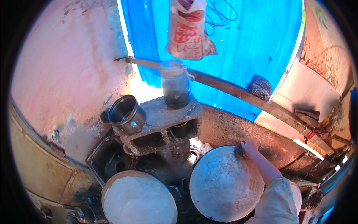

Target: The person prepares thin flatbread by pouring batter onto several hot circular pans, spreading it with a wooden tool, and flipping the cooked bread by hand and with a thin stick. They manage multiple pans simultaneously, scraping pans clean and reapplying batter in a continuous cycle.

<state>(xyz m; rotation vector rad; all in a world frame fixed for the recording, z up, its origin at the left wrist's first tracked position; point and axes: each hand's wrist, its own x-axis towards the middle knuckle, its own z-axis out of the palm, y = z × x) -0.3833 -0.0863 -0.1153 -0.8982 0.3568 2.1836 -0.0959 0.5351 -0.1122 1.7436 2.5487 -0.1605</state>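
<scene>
A: What can't you make out here?

B: The left hand is nowhere in the view. The right hand [249, 147] reaches in from the lower right, its pale sleeve [276, 201] cut off by the bottom edge. Its fingers are closed together on a small dark scrubbing wad [239, 151], though the wad is mostly covered by them and too small to tell what it is made of.

A: Where is that wad?

B: Pressed against the upper right rim of the large round grey metal pan [223, 183], which sits tilted at lower right. The pan is round, so it has no long axis; its dull, whitish face turns up toward the camera, and its lower edge is partly hidden behind the sleeve.

A: And around it?

B: A second round pale pan [138, 199] lies just beside it to the left, its bottom cut off by the frame. Behind both stands a grey hollow concrete block [164, 123]; a steel pot [126, 114] leans on its left end, mouth pointing up and left, and a cloudy plastic jar [174, 84] stands upright on top. A blue corrugated sheet [242, 41] fills the background.
</scene>
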